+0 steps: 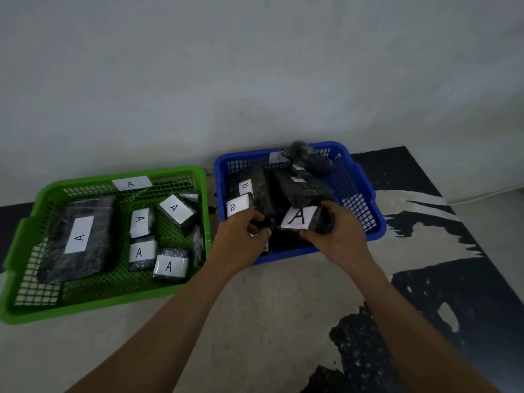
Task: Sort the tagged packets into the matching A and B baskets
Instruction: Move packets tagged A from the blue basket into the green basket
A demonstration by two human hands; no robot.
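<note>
A green basket [25, 231] labelled A stands at the left with several black packets tagged A inside, the largest [78, 236] at its left side. At the right, a blue basket [371, 211] labelled B holds several black packets, two showing B tags [236, 207]. Both my hands reach into the blue basket's near side. My right hand [337, 236] grips a black packet with a white A tag [297, 218], tilted up above the others. My left hand [241, 236] pinches the left end of that same packet.
Both baskets sit on a pale floor against a white wall. A black and beige patterned mat [442, 251] lies under and to the right of the blue basket. A white cable [487, 194] runs along the wall at far right.
</note>
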